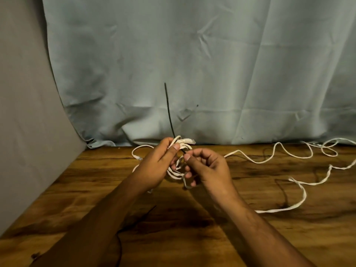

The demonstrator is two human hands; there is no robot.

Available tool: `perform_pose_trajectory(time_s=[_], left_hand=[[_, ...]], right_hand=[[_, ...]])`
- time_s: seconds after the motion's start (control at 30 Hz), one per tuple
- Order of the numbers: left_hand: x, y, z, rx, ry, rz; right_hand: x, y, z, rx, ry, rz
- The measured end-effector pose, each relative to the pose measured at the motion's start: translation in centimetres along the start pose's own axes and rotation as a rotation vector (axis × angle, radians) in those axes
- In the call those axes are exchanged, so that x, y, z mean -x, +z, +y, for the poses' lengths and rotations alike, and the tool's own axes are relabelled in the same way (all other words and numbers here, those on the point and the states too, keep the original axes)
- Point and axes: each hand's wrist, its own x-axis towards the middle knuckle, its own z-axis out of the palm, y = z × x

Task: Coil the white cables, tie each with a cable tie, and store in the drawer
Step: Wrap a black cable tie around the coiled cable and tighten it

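My left hand (157, 164) grips a small coil of flat white cable (178, 173) held just above the wooden table (192, 237). One plug end (187, 141) sticks out at the coil's top, another plug (138, 157) hangs on a loop to the left. A black cable tie (169, 110) passes through the coil, its long tail pointing up against the curtain. My right hand (209, 168) pinches the tie's lower end (184, 152) between thumb and forefinger. A second white cable (300, 183) lies loose and uncoiled across the table's right side.
A pale blue-grey curtain (212, 64) hangs behind the table's far edge. A grey panel (25, 112) closes off the left side. A thin black tie or wire (138, 220) lies on the table under my left forearm. No drawer is in view.
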Motion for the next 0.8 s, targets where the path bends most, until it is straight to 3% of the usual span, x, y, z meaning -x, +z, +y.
perform_pose_trajectory(time_s=[0.17, 0.4, 0.7, 0.8], left_hand=[[-0.4, -0.8, -0.7, 0.028, -0.07, 0.111], [-0.1, -0.4, -1.5, -0.034, -0.139, 0.068], [-0.2, 0.0, -1.4, 0.022, -0.161, 0.084], [-0.2, -0.4, -1.7, -0.021, -0.167, 0.096]], right_hand=[[-0.6, -0.7, -0.9, 0.057, -0.05, -0.021], [-0.3, -1.0, -1.7, -0.122, -0.045, -0.04], [0.0, -0.8, -2.7, -0.112, -0.127, -0.025], [0.1, -1.1, -3.2, -0.163, -0.14, -0.092]])
